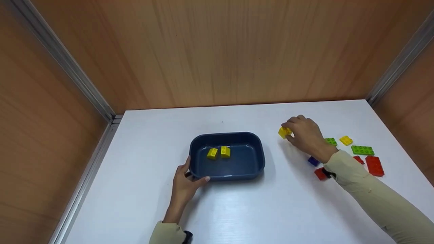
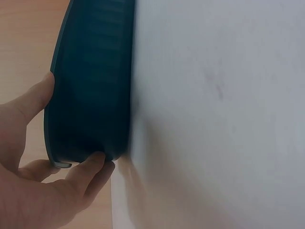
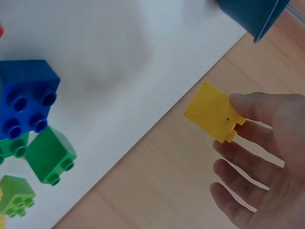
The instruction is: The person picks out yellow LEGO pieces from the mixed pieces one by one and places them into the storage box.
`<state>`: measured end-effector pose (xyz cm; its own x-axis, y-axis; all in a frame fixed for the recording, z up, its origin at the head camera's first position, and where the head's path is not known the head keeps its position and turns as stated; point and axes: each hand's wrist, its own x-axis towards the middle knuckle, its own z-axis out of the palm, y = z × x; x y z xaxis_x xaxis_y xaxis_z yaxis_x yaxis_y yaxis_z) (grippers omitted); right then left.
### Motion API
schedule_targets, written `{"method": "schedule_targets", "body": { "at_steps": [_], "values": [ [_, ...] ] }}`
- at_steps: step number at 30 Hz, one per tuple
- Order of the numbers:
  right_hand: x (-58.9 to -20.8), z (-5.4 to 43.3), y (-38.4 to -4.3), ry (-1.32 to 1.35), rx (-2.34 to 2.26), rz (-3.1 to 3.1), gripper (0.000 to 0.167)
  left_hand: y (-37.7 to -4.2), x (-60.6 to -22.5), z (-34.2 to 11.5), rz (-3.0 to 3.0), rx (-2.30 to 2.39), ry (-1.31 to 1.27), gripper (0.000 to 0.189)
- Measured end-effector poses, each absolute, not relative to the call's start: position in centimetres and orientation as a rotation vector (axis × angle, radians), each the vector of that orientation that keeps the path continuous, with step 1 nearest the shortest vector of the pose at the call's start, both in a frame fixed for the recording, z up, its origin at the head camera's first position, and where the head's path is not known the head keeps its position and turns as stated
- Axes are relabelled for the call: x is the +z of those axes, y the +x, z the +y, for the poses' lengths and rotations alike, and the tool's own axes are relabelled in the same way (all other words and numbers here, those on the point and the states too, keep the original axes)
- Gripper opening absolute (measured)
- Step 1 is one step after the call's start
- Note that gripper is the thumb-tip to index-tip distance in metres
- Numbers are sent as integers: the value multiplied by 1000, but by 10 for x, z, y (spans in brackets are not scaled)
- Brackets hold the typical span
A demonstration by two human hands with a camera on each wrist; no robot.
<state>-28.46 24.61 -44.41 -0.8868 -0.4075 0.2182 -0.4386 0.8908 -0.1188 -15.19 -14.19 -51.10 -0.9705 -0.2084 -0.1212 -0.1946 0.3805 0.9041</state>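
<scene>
A dark blue rectangular dish (image 1: 234, 177) stands on the white table, with two yellow building blocks (image 1: 225, 152) lying inside. At its left front corner my left hand (image 1: 183, 185) grips the dish, thumb along the front rim and fingers at the left end; the left wrist view shows the fingers against the dish wall (image 2: 90, 86). To the right of the dish, my right hand (image 1: 307, 135) holds another yellow building block (image 3: 214, 112) above the table. Thumb and fingers pinch its studded end, while the other fingers are spread.
Loose blocks lie to the right, partly under the right forearm: a blue block (image 1: 313, 161), a red block (image 1: 320, 174), a long green block (image 1: 362, 150), a yellow block (image 1: 346, 140) and a large red block (image 1: 375, 166). Wooden panels (image 1: 220, 54) wall the table's back and sides.
</scene>
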Motion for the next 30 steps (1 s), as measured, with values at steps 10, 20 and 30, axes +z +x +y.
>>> {"method": "schedule_targets", "body": {
  "at_steps": [10,20,30],
  "values": [
    [-437,224,-280,699,229,-2863,38,-151,-512,-142,-2614,-1678,395,104],
    [-434,204,-274,777,195,-2798,38,-151,-512,-142,-2607,-1686,397,104],
    [-431,185,-267,880,215,-2762,36,-151,-512,-143,-2599,-1694,381,103]
  ]
}}
